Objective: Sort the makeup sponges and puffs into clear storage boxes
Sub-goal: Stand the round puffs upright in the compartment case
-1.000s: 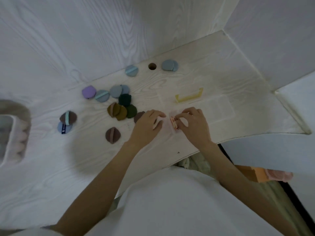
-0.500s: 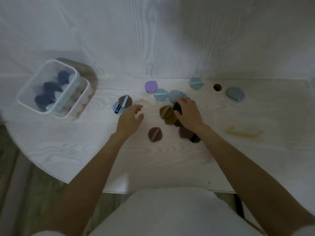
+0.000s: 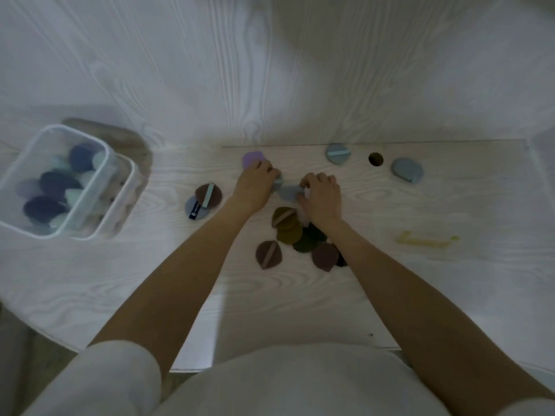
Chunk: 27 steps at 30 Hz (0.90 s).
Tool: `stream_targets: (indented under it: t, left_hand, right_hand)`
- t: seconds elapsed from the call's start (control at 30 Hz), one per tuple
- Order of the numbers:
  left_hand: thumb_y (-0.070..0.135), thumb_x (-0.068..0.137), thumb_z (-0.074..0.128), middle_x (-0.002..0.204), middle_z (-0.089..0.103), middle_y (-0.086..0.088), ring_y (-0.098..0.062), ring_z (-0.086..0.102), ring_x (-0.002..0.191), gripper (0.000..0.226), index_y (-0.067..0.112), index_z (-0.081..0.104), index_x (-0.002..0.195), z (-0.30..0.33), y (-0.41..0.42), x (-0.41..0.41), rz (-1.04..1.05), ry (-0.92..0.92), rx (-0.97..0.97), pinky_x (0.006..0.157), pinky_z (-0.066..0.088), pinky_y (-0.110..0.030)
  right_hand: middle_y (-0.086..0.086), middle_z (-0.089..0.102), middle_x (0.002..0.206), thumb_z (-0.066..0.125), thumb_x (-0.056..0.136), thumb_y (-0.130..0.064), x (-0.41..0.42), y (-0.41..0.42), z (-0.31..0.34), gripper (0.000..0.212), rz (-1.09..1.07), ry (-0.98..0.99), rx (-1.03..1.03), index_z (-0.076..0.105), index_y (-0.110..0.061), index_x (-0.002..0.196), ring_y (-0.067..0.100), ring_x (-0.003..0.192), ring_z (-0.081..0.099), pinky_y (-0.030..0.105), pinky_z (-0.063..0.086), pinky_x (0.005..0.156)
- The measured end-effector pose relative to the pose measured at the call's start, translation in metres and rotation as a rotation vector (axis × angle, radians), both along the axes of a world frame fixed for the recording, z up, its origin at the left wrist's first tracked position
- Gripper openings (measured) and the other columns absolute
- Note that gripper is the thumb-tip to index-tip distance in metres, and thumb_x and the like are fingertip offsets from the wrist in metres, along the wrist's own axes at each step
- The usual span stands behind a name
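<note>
Now your two hands meet over the loose puffs at the far middle of the pale wood-grain table (image 3: 435, 289). Your left hand (image 3: 255, 187) lies across a grey-blue puff, its fingers (image 3: 265, 169) curled down over it beside the lilac puff (image 3: 251, 159); whether they grip the puff or only rest on it cannot be told. Your right hand (image 3: 322, 196) has its fingers (image 3: 315, 179) bent over the blue-grey puff (image 3: 288, 192) that lies between the hands, and the hold is likewise unclear.

Just below your right wrist sits a heap of puffs: an olive-brown puff (image 3: 283, 217) with a strap, a mustard puff (image 3: 289, 234), dark green ones (image 3: 309, 240) and a maroon puff (image 3: 324, 256). A second maroon puff with a pink strap (image 3: 268, 254) lies apart to the left. Farther left, a brown puff (image 3: 208, 195) overlaps a pale blue puff with a dark label (image 3: 192, 207). Along the far edge lie a blue strapped puff (image 3: 338, 153) and a blue-grey puff (image 3: 407, 170), either side of a round cable hole (image 3: 375, 159).

At the far left stand two clear storage boxes (image 3: 99, 181), touching; the nearer box (image 3: 33, 163) holds navy and mint pieces, the other's contents are blurred. A yellow handle-like piece (image 3: 426, 240) lies to the right, too blurred to name.
</note>
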<state>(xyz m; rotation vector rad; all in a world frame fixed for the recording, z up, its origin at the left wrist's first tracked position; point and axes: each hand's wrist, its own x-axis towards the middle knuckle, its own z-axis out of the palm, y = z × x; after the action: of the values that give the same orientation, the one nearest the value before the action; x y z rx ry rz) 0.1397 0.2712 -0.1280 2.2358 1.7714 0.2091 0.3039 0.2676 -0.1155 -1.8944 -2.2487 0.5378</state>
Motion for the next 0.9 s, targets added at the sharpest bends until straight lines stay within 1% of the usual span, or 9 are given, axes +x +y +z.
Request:
stream_targets:
  t: [0.07, 0.13, 0.27, 0.33, 0.4, 0.5, 0.57, 0.73, 0.9]
  left_hand:
    - [0.003, 0.068, 0.074, 0.094, 0.06, -0.022, -0.039, 0.056, 0.089, 0.028, 0.001, 0.064, 0.093, 0.007, -0.008, -0.005, 0.02, 0.013, 0.104, 0.067, 0.046, -0.041]
    - [0.009, 0.065, 0.079, 0.082, 0.061, -0.016, -0.034, 0.056, 0.078, 0.022, 0.005, 0.064, 0.082, 0.017, -0.021, -0.011, 0.031, -0.014, 0.219, 0.059, 0.046, -0.038]
    - [0.031, 0.08, 0.067, 0.074, 0.065, -0.002, -0.017, 0.056, 0.063, 0.018, 0.013, 0.065, 0.081, 0.051, -0.066, 0.001, 0.12, -0.212, 0.371, 0.049, 0.042, -0.027]
    - [0.029, 0.082, 0.065, 0.078, 0.067, 0.0, -0.004, 0.049, 0.059, 0.016, 0.013, 0.066, 0.086, 0.07, -0.089, 0.027, 0.138, -0.398, 0.319, 0.053, 0.043, -0.021]
    - [0.02, 0.081, 0.069, 0.082, 0.066, 0.002, -0.002, 0.049, 0.065, 0.013, 0.011, 0.067, 0.09, 0.085, -0.104, 0.059, 0.124, -0.564, 0.23, 0.06, 0.039, -0.008]
    - [0.011, 0.081, 0.069, 0.088, 0.069, -0.005, -0.003, 0.056, 0.079, 0.013, 0.006, 0.067, 0.093, 0.091, -0.113, 0.12, -0.033, -0.657, 0.137, 0.07, 0.044, -0.006]
    - [0.007, 0.084, 0.063, 0.094, 0.067, -0.008, -0.002, 0.057, 0.08, 0.012, 0.004, 0.066, 0.096, 0.088, -0.114, 0.158, -0.218, -0.637, 0.064, 0.074, 0.044, -0.005]
    - [0.02, 0.089, 0.043, 0.093, 0.068, -0.009, -0.022, 0.065, 0.076, 0.028, 0.006, 0.067, 0.094, 0.069, -0.107, 0.22, -0.633, -0.418, 0.065, 0.067, 0.05, -0.024]
    - [0.004, 0.071, 0.068, 0.084, 0.07, -0.008, -0.026, 0.064, 0.07, 0.011, 0.007, 0.073, 0.08, 0.051, -0.096, 0.238, -0.793, -0.21, 0.089, 0.06, 0.054, -0.028]
  right_hand:
    - [0.009, 0.061, 0.096, 0.06, 0.087, -0.02, 0.004, -0.003, 0.014, 0.015, -0.06, 0.194, -0.048, 0.057, -0.009, 0.096, 0.021, 0.089, 0.053, 0.027, 0.04, 0.073]
    - [0.005, 0.061, 0.09, 0.062, 0.087, -0.019, 0.015, -0.015, 0.035, 0.015, -0.093, 0.354, -0.091, 0.056, -0.008, 0.096, 0.013, 0.079, 0.053, 0.023, 0.041, 0.069]
    - [0.001, 0.062, 0.088, 0.061, 0.089, -0.018, 0.068, -0.065, 0.073, 0.014, -0.099, 0.455, 0.009, 0.057, -0.009, 0.099, 0.012, 0.071, 0.055, 0.018, 0.042, 0.063]
    - [0.002, 0.063, 0.087, 0.061, 0.089, -0.017, 0.106, -0.095, 0.081, 0.014, -0.171, 0.447, 0.099, 0.06, -0.009, 0.101, 0.014, 0.07, 0.057, 0.019, 0.043, 0.061]
    - [0.002, 0.064, 0.088, 0.06, 0.09, -0.017, 0.142, -0.124, 0.082, 0.017, -0.279, 0.406, 0.157, 0.062, -0.009, 0.104, 0.015, 0.071, 0.058, 0.023, 0.045, 0.061]
    - [0.006, 0.067, 0.09, 0.058, 0.091, -0.017, 0.193, -0.163, 0.075, 0.016, -0.464, 0.421, 0.167, 0.062, -0.009, 0.104, 0.02, 0.072, 0.063, 0.038, 0.054, 0.062]
    - [0.007, 0.067, 0.088, 0.056, 0.092, -0.018, 0.219, -0.183, 0.07, 0.014, -0.581, 0.44, 0.157, 0.061, -0.01, 0.103, 0.022, 0.073, 0.063, 0.044, 0.056, 0.062]
    - [0.0, 0.064, 0.087, 0.057, 0.092, -0.018, 0.246, -0.209, 0.067, 0.012, -0.72, 0.488, 0.163, 0.061, -0.011, 0.1, 0.021, 0.074, 0.065, 0.043, 0.056, 0.063]
    - [0.0, 0.066, 0.088, 0.058, 0.091, -0.019, 0.245, -0.21, 0.063, 0.014, -0.728, 0.552, 0.131, 0.059, -0.012, 0.103, 0.018, 0.07, 0.066, 0.04, 0.057, 0.063]
